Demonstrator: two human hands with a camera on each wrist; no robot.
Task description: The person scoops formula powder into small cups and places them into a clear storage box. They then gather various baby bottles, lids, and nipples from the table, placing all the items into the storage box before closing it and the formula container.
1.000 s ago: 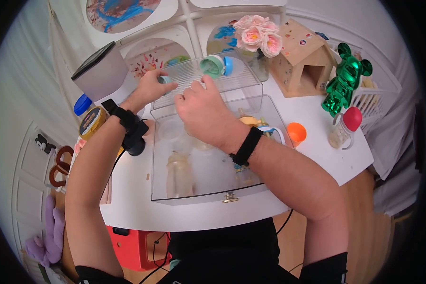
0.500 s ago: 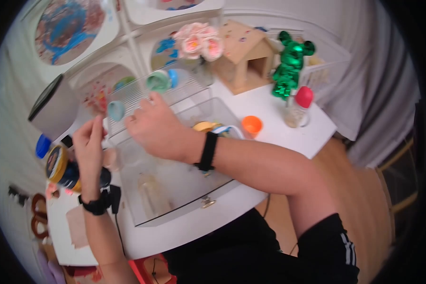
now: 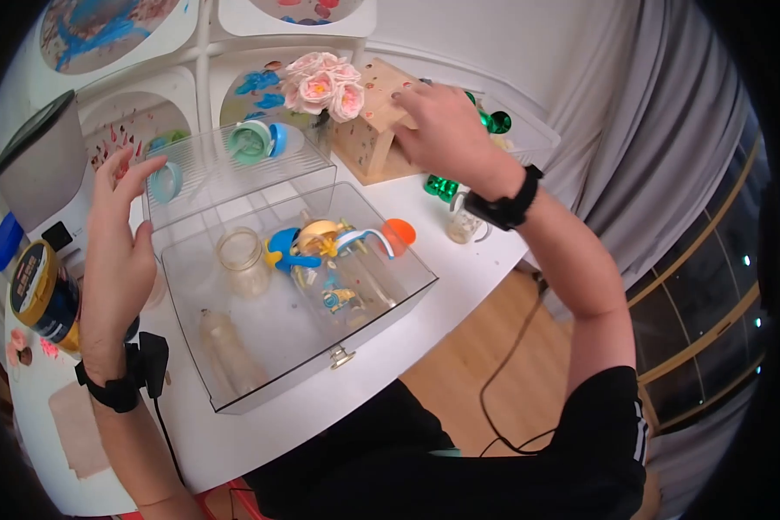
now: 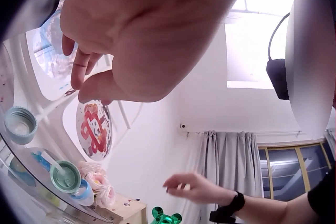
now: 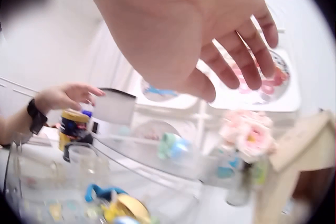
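My left hand (image 3: 120, 260) is raised at the left of the clear box, fingers loosely bent and empty. Close to it, a teal screw ring (image 3: 165, 182) rests on the box's ribbed lid (image 3: 199, 169). A green cap (image 3: 250, 141) and a blue ring (image 3: 277, 139) lie further along the lid. My right hand (image 3: 455, 143) is held out in the air with nothing in it, its fingers spread in the right wrist view. In the head view it overlaps the wooden house (image 3: 377, 130) and the green shiny bear figure (image 3: 442, 186). A handled bottle (image 3: 464, 227) stands below that hand.
Inside the clear box (image 3: 299, 386) are a wide jar (image 3: 243, 264), a lying bottle (image 3: 230, 351) and a blue-and-yellow bottle part (image 3: 290, 250). An orange cup (image 3: 399, 234) stands by its right side. Pink flowers (image 3: 321, 87) stand behind; a yellow-lidded tub (image 3: 43, 290) is at left.
My left hand has let go of the teal ring on the lid and drawn back left. My right hand has swung from over the box to the wooden house. The head view has turned right.
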